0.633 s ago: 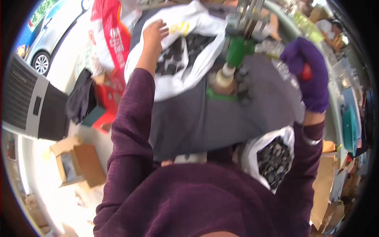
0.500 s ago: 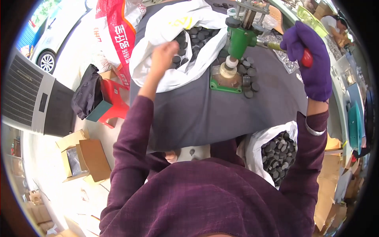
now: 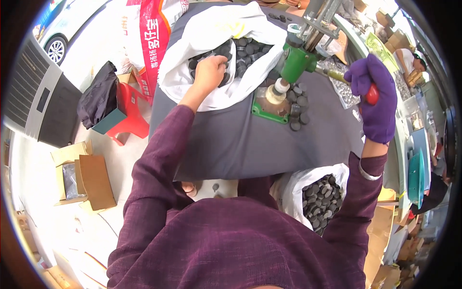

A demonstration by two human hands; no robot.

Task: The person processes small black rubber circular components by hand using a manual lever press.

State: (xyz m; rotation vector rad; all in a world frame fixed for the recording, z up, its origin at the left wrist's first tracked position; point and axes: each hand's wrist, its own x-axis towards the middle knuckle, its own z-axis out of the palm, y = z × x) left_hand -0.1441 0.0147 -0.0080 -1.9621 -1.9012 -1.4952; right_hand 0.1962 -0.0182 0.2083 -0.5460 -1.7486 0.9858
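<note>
My bare left hand (image 3: pixel 210 74) reaches into a white sack (image 3: pixel 192 31) of black round discs (image 3: pixel 248 54). Its fingers are curled down at the discs; whether one is pinched there is hidden. In a purple glove, my right hand (image 3: pixel 382 103) is closed around the lever (image 3: pixel 335 73) of a green hand press (image 3: pixel 295 65), near its red knob (image 3: pixel 372 94). The press stands on a green base (image 3: pixel 268 114) on the dark table cloth (image 3: pixel 226 144). Loose discs (image 3: pixel 301 101) lie piled along the base's right side.
Below the table edge, a second white sack (image 3: pixel 290 195) holds more black discs (image 3: pixel 321 200). To the left are a red stool (image 3: pixel 132 118), an open cardboard box (image 3: pixel 94 180) and a grey slatted unit (image 3: pixel 31 86). Another person (image 3: pixel 409 62) sits at the far right.
My left hand has moved down and right onto the discs in the sack. My right hand keeps its grip on the lever. The whole view has tilted and shifted slightly.
</note>
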